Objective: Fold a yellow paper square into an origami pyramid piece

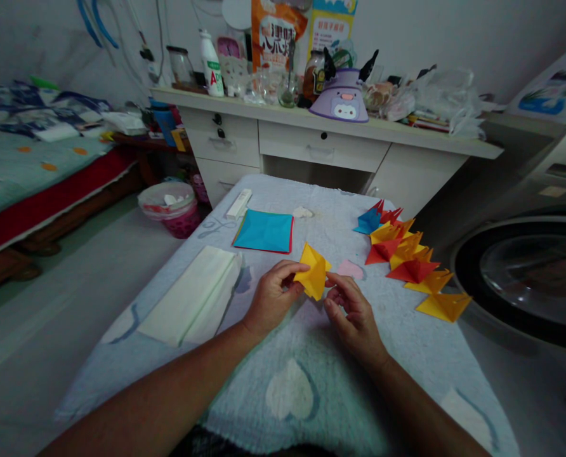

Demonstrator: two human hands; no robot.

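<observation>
A folded yellow paper piece [313, 271] is held just above the towel-covered table [311, 381]. My left hand [272, 297] pinches its left side with thumb and fingers closed on it. My right hand [352, 311] pinches its lower right corner. A stack of square paper sheets [264, 231], blue on top, lies beyond my hands. To the right runs a row of several folded paper pieces [409, 257] in yellow, red and blue.
A folded white cloth [195, 293] lies at the table's left. A white box [239, 204] and scissors [215, 226] sit at the far left. A cluttered white desk [330, 136], a pink bin [171, 206], a bed [30, 171] and a washing machine [525, 273] surround the table.
</observation>
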